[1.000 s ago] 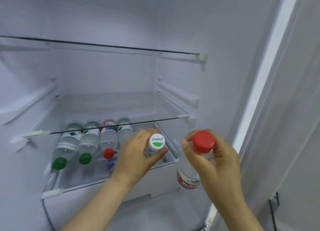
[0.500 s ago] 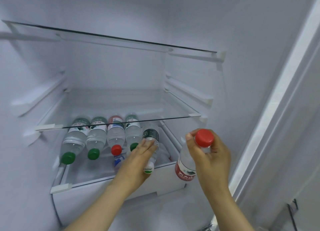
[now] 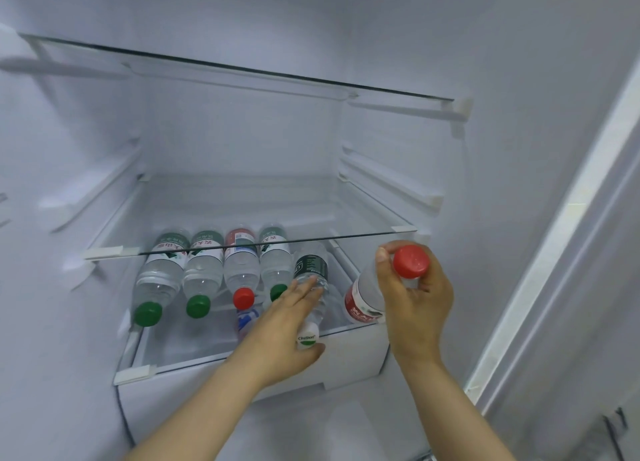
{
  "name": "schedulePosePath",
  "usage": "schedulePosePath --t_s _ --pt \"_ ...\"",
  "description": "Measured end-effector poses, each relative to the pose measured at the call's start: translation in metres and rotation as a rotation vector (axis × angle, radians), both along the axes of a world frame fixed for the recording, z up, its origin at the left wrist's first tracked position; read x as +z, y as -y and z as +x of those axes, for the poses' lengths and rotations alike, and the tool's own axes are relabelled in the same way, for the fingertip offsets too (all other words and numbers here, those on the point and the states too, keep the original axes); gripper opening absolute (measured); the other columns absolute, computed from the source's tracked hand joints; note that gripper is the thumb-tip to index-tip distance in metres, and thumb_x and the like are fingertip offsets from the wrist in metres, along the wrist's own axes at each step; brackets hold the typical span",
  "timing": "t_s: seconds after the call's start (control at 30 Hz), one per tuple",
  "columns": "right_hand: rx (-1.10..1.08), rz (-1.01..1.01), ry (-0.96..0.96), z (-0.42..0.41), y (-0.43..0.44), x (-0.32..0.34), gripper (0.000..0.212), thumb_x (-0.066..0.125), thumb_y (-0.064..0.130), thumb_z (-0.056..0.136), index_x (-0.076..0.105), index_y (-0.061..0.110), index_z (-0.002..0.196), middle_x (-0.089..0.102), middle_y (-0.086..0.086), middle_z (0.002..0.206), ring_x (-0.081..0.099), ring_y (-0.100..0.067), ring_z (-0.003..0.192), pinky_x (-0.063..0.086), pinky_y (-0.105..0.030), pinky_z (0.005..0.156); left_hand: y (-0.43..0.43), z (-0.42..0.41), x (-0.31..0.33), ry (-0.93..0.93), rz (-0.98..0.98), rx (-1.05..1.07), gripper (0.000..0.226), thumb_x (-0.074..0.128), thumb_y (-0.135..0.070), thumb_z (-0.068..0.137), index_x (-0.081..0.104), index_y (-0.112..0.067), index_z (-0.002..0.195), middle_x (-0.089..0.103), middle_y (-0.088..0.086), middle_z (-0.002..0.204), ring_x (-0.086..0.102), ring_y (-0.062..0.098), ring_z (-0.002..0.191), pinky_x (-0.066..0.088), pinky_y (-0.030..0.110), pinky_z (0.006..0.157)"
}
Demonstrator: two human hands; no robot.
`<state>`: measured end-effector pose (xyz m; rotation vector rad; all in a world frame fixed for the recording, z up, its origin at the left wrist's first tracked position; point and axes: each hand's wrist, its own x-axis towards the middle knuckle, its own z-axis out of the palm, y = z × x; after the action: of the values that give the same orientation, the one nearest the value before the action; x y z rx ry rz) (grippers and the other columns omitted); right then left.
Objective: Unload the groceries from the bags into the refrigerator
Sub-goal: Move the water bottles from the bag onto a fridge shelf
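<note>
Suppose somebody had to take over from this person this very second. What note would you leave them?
Left grip: rests with fingers straight on the white-capped bottle, which lies fifth in the row on the lower shelf.
Right grip: holds the red-capped bottle near its neck, in front of the shelf's right end, not yet set down.
Done: four bottles lie side by side.
Left: settle the fifth, then shelve the red-capped one.

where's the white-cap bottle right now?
Head view: the white-cap bottle lies on the bottom shelf, right end of the row, beside a green-cap bottle, under the left hand; right hand holds a red-cap bottle to its right.
</note>
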<state>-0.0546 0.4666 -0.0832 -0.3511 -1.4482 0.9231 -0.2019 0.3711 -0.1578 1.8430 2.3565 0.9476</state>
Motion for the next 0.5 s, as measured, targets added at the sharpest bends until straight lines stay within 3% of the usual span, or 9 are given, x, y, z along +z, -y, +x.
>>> schedulePosePath --t_s 0.17,0.23,0.37,0.5 --pt "0.085 0.036 0.053 0.003 -0.003 -0.018 0.02 0.069 0.033 0.078 0.067 0.017 0.09 0.07 0.011 0.094 0.066 -0.008 0.094 0.047 -0.016 0.082 0.001 -0.001 0.003 0.008 0.001 0.0 0.081 0.065 -0.039 0.082 0.02 -0.034 0.15 0.002 -0.024 0.156 0.004 0.001 0.145 0.015 0.027 0.12" --pt "0.125 0.07 0.115 0.006 -0.005 -0.032 0.022 0.07 0.032 0.078 0.067 0.018 0.094 0.069 0.014 0.105 0.064 -0.007 0.104 0.045 -0.013 0.087 0.001 0.0 0.004 0.007 -0.003 0.011 0.082 0.066 -0.038 0.083 0.019 -0.034 0.15 0.001 -0.026 0.154 0.002 -0.002 0.143 0.012 0.023 0.119" --pt "0.127 0.079 0.308 0.01 -0.017 -0.071 0.036 0.078 0.028 0.079 0.065 0.02 0.111 0.061 0.012 0.127 0.053 -0.01 0.125 0.042 -0.019 0.101 0.001 0.003 0.005 0.017 -0.019 0.028 0.083 0.067 -0.038 0.084 0.017 -0.035 0.15 0.0 -0.027 0.152 -0.002 -0.008 0.136 0.008 0.019 0.114" --pt "0.1 0.073 0.538 0.015 -0.023 -0.097 0.054 0.076 0.021 0.079 0.055 0.031 0.128 0.044 0.025 0.142 0.036 0.002 0.136 0.032 -0.018 0.11 0.001 0.005 0.004 0.042 -0.031 0.046 0.084 0.067 -0.04 0.083 0.017 -0.036 0.15 0.0 -0.025 0.156 0.002 -0.002 0.143 0.014 0.027 0.119"
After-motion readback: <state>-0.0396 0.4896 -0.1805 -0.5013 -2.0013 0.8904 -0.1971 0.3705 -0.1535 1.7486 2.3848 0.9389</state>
